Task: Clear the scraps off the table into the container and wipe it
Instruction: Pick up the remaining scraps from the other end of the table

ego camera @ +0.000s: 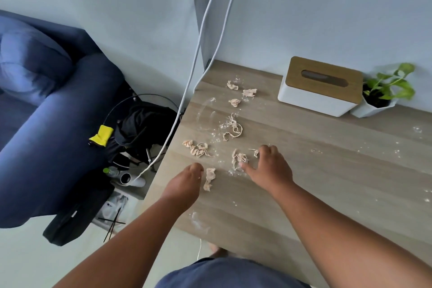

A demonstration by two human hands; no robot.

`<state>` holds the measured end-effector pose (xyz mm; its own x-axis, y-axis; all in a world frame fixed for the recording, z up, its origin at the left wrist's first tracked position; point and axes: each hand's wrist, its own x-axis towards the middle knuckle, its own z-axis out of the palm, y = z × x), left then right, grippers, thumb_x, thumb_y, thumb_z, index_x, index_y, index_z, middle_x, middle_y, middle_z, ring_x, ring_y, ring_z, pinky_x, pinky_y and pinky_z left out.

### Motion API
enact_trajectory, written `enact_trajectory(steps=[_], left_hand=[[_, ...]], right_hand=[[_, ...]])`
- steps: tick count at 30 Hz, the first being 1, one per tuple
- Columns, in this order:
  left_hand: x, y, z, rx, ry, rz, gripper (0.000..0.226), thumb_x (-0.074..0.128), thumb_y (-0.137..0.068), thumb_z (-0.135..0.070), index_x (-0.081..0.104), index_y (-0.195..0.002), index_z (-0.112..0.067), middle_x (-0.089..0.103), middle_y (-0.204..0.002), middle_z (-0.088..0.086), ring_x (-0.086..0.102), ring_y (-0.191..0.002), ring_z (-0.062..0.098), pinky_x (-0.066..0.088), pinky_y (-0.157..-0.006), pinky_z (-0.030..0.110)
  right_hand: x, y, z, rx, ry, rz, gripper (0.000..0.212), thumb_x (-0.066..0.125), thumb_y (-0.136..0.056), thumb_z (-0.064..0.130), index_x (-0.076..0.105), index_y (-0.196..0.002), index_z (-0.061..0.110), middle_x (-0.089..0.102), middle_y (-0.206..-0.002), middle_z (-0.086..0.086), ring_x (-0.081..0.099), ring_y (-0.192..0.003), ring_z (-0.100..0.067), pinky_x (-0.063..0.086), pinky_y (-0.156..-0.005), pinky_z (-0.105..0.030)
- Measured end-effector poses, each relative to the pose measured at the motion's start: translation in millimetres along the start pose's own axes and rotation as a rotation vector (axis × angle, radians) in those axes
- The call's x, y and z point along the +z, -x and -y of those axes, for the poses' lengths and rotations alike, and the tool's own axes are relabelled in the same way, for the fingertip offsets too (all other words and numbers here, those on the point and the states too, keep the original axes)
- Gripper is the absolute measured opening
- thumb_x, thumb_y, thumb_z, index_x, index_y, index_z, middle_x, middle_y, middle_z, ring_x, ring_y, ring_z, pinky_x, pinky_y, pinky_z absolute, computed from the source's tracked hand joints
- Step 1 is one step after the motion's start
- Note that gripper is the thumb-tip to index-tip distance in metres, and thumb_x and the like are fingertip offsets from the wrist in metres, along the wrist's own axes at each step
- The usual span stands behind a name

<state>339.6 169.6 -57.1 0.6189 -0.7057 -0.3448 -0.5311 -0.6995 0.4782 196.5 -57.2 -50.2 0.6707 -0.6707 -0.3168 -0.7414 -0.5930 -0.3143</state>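
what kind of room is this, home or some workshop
Most likely a home living room, not a workshop. A dark blue sofa stands beside the wooden table, and a tissue box and a small potted plant sit against the wall. The dough-like scraps suggest casual home cooking.

Tissue box (320, 87), potted plant (385, 91), sofa (46, 112)

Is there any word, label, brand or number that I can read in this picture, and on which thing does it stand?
No text can be read.
Tissue box: plain white sides and wooden lid, no label in view.
Plant pot: plain white, no writing.
Yellow cloth on the floor: no print that I can make out.
Clutter on the floor beside the table: too small and blurred to tell whether it bears any writing.
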Motion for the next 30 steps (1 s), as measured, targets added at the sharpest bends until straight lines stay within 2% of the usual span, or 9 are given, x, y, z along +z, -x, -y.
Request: enact_trajectory(steps=[1, 3, 6, 9, 12, 17, 22, 27, 30], left_hand=[[0, -2, 0, 0.049, -0.029, -0.001, 0.016, 0.046, -0.104, -0.026, 0.051, -0.117, -0.020, 0.064, -0.110, 0.004, 0.067, -0.094, 0.032, 0.041, -0.068, 0.032], [2, -5, 0, 0.137, -0.111, 0.010, 0.027, 0.048, -0.103, -0.042, 0.048, -0.119, -0.020, 0.063, -0.108, 0.003, 0.067, -0.092, 0.030, 0.041, -0.064, 0.033], [9, -9, -5, 0.192, -0.241, 0.059, 0.043, 0.047, -0.101, -0.052, 0.045, -0.130, -0.020, 0.060, -0.113, 0.003, 0.067, -0.094, 0.028, 0.047, -0.066, 0.034], [19, -11, -7, 0.243, -0.346, 0.101, 0.040, 0.045, -0.105, -0.044, 0.048, -0.134, -0.016, 0.057, -0.118, 0.006, 0.065, -0.097, 0.031, 0.047, -0.069, 0.037], [24, -11, -5, 0.235, -0.365, 0.160, 0.033, 0.038, -0.106, -0.030, 0.042, -0.134, -0.013, 0.054, -0.120, 0.007, 0.063, -0.103, 0.033, 0.043, -0.067, 0.040], [21, -13, -6, 0.296, -0.439, 0.164, 0.039, 0.044, -0.098, -0.030, 0.044, -0.131, -0.009, 0.055, -0.118, 0.008, 0.063, -0.102, 0.033, 0.038, -0.065, 0.035], [3, -25, -3, 0.286, -0.316, 0.157, 0.034, 0.051, -0.100, -0.026, 0.041, -0.129, -0.012, 0.055, -0.120, 0.009, 0.062, -0.100, 0.035, 0.039, -0.065, 0.037], [-24, -47, 0, 0.208, -0.244, 0.105, 0.027, 0.046, -0.098, -0.019, 0.048, -0.124, -0.013, 0.059, -0.121, 0.013, 0.062, -0.100, 0.041, 0.041, -0.070, 0.039], [-36, -55, 5, 0.170, -0.208, 0.052, 0.025, 0.044, -0.097, -0.017, 0.051, -0.121, -0.014, 0.063, -0.117, 0.013, 0.064, -0.098, 0.042, 0.042, -0.070, 0.039]], right_hand=[[2, -2, 4, 0.023, 0.003, -0.003, 0.078, 0.065, -0.079, 0.077, 0.051, -0.124, 0.016, 0.053, -0.125, -0.008, 0.058, -0.114, -0.031, 0.053, -0.087, -0.039], [4, -6, 12, 0.067, 0.024, 0.007, 0.085, 0.065, -0.077, 0.080, 0.048, -0.128, 0.014, 0.051, -0.129, -0.010, 0.057, -0.118, -0.032, 0.052, -0.088, -0.040], [8, -13, 21, 0.098, 0.041, 0.011, 0.078, 0.068, -0.083, 0.069, 0.047, -0.129, 0.010, 0.052, -0.130, -0.012, 0.057, -0.119, -0.034, 0.052, -0.088, -0.040], [13, -17, 29, 0.093, 0.067, 0.000, 0.052, 0.061, -0.097, 0.050, 0.051, -0.124, 0.006, 0.056, -0.126, -0.017, 0.059, -0.113, -0.037, 0.051, -0.085, -0.040], [15, -20, 34, 0.076, 0.112, 0.068, 0.031, 0.048, -0.107, 0.031, 0.053, -0.124, 0.005, 0.057, -0.125, -0.017, 0.059, -0.114, -0.037, 0.050, -0.086, -0.042], [9, -23, 36, 0.006, 0.243, 0.157, 0.021, 0.042, -0.102, 0.004, 0.048, -0.123, 0.003, 0.060, -0.123, -0.019, 0.064, -0.111, -0.039, 0.051, -0.084, -0.042], [-11, -26, 34, 0.005, 0.168, 0.194, 0.028, 0.043, -0.099, 0.005, 0.040, -0.127, 0.008, 0.062, -0.125, -0.018, 0.065, -0.108, -0.037, 0.042, -0.076, -0.035], [-28, -28, 31, 0.096, 0.074, 0.197, 0.024, 0.046, -0.099, 0.009, 0.048, -0.123, 0.011, 0.064, -0.117, -0.016, 0.063, -0.103, -0.036, 0.040, -0.074, -0.033], [-36, -29, 28, 0.185, 0.014, 0.163, 0.013, 0.040, -0.104, 0.021, 0.049, -0.105, 0.012, 0.065, -0.112, -0.016, 0.061, -0.096, -0.035, 0.038, -0.073, -0.034]])
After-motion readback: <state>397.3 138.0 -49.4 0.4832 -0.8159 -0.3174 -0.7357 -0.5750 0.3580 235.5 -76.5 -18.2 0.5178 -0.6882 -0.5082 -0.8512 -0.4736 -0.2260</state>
